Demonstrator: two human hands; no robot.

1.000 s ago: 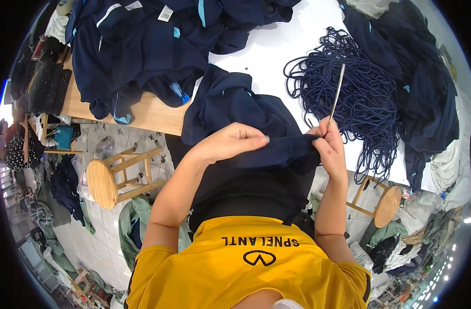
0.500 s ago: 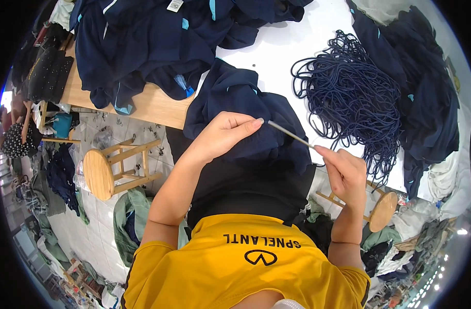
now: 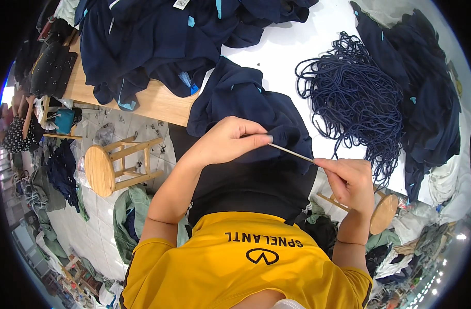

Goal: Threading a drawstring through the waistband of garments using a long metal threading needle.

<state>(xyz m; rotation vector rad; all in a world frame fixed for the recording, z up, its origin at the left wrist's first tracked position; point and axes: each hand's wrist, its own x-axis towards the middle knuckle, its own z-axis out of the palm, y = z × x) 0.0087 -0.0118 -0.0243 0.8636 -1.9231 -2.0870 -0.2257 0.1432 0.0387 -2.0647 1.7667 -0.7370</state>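
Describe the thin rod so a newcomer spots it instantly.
Find the white tabletop, then the navy garment spilling off its near edge. Over that cloth, the right hand pinches the thin rod, which slants toward the left hand. It is straight and pale grey, unlike the tangled navy cords nearby.

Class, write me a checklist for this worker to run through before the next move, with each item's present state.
1. Rod held in the right hand: ok, pinched at its near end.
2. Left hand near the rod's other end: ok, the thumb is close by it.
3. Garment gripped by the left hand: cannot tell, the fingers hide the spot.
4. Rod tip inside the cloth: cannot tell.
5. Cord pile apart from the rod: ok, it lies to the right.
6. Cords sorted: not ok, they lie in a loose heap.
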